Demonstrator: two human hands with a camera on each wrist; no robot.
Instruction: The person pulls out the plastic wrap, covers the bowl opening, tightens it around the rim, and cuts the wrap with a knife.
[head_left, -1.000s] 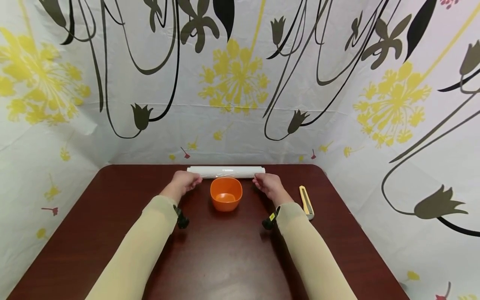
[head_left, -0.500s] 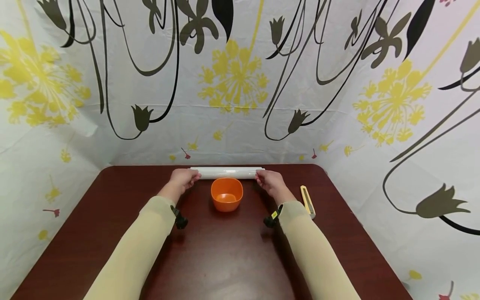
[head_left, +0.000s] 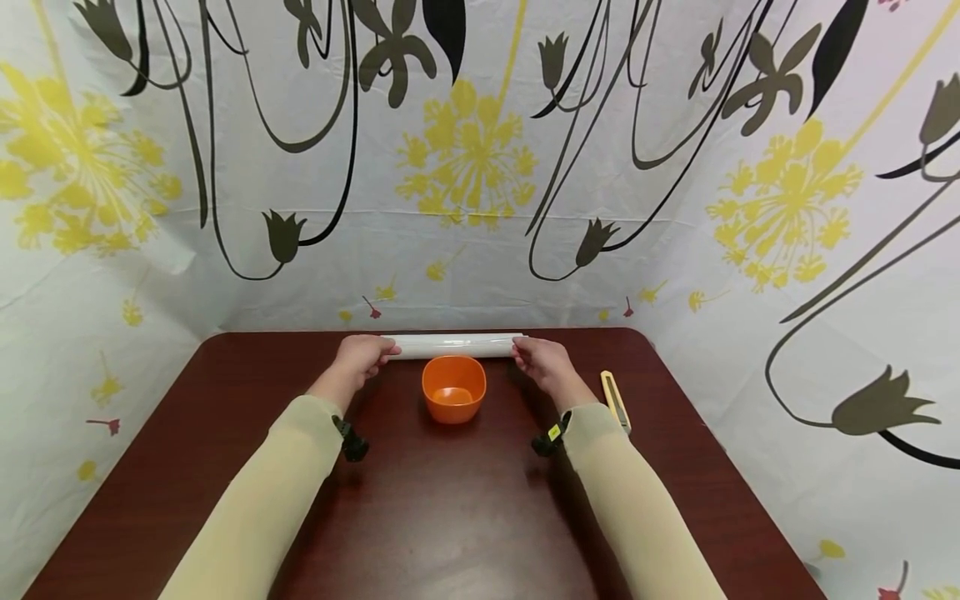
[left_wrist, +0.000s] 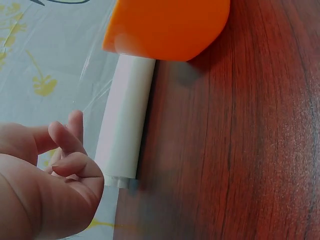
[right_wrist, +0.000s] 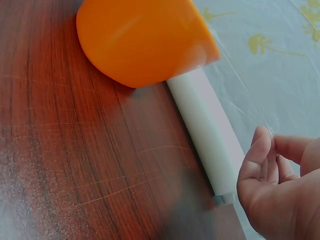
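Note:
A white roll of plastic wrap (head_left: 454, 346) lies along the table's far edge, behind an orange bowl (head_left: 453, 407). Near the roll's left end, my left hand (head_left: 362, 357) pinches the clear film between thumb and curled fingers. My right hand (head_left: 542, 363) does the same near the right end. Thin shiny creases of film run from the fingertips in both wrist views; the film's full outline is too transparent to make out. The bowl stands upright between the hands, apart from both. Close up, the roll (left_wrist: 125, 120) sits just beside the left fingers.
A yellow utility knife (head_left: 612, 397) lies on the right side of the dark red-brown table (head_left: 450, 517), partly covered by the right sleeve. Flower-printed white sheeting (head_left: 337, 275) hangs behind the table and at both sides. Each wrist bears a black camera strap.
Both hands have shifted slightly outward, away from each other, while keeping their pinch on the film. The left forearm has moved a little left. Bowl and roll stay about where they were.

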